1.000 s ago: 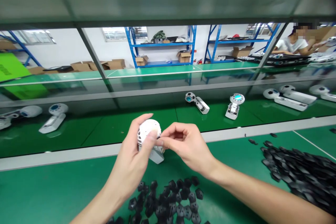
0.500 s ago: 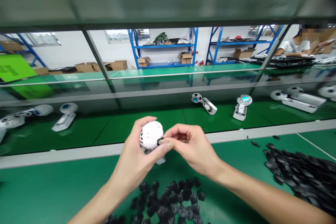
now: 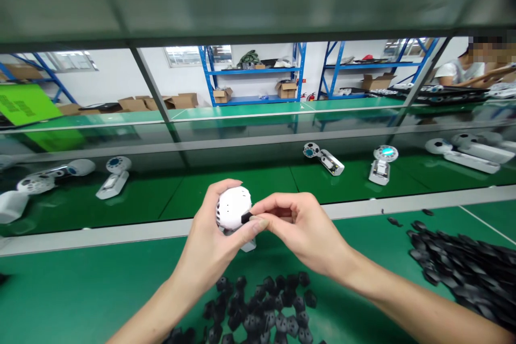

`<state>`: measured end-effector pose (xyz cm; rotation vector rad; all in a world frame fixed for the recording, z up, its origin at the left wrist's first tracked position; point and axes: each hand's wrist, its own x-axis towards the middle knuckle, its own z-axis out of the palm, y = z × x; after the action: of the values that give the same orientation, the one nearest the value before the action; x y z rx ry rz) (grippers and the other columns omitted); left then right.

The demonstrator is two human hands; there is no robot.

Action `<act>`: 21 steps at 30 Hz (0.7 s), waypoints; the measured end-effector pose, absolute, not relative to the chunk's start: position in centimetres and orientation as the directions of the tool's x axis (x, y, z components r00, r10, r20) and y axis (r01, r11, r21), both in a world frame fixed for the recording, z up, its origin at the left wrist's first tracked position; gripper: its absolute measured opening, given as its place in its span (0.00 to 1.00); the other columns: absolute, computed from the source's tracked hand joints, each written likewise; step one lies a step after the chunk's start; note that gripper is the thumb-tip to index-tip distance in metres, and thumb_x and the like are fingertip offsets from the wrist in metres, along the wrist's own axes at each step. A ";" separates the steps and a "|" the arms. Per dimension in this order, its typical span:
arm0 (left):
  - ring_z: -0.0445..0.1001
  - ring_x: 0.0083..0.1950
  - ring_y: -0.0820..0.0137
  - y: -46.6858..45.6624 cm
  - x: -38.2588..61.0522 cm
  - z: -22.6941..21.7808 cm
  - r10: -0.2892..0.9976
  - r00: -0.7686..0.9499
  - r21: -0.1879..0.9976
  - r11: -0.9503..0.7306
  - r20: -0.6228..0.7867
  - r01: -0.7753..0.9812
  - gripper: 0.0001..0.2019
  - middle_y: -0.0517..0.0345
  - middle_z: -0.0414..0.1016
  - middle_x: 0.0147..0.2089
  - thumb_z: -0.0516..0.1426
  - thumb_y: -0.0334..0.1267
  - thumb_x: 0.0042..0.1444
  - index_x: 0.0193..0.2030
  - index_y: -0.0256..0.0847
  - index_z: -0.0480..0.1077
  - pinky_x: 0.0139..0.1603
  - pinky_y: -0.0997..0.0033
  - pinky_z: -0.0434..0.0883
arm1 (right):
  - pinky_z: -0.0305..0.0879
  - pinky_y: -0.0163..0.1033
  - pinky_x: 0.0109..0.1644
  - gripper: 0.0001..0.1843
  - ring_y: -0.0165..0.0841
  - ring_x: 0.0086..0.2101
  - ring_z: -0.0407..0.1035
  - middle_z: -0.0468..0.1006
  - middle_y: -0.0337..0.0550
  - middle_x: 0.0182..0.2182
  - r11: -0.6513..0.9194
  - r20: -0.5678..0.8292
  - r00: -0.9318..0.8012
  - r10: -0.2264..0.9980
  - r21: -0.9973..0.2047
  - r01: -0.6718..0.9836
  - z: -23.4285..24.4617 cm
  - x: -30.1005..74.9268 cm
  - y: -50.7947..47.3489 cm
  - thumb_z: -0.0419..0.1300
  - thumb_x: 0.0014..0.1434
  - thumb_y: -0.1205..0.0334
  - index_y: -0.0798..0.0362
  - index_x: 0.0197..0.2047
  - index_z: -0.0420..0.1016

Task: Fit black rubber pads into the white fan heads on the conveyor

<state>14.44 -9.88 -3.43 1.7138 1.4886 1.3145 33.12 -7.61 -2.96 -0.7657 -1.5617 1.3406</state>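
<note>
Item, centre of frame, held above the tabletop [image 3: 80,290]: white round-headed device [image 3: 232,207], cupped in the left hand [image 3: 207,250], grip wrapped around its head. Right hand [image 3: 302,231]: grip pinching a small black piece [image 3: 246,217] against the device's side (seating not visible). Lower centre: loose black pieces [image 3: 266,306]. Right edge: larger heap [image 3: 463,266]. Risk, as judged: pressed off-line, the piece may sit crooked or slip from the fingertips and drop among the loose ones.
</note>
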 end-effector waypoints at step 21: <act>0.77 0.37 0.69 -9.8 14.2 -3.7 0.883 -0.092 0.826 -0.389 0.461 0.408 0.18 0.52 0.79 0.49 0.66 0.49 0.62 0.53 0.42 0.73 0.34 0.74 0.74 | 0.78 0.37 0.40 0.08 0.34 0.37 0.82 0.87 0.43 0.36 -0.045 0.009 -0.489 0.872 -0.994 -0.099 -2.2 34.1 -5.0 0.70 0.58 0.60 0.53 0.40 0.82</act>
<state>14.24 -9.84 -3.74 1.7610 1.4010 1.4864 34.10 -5.01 -2.23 -0.8549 -1.4761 1.6375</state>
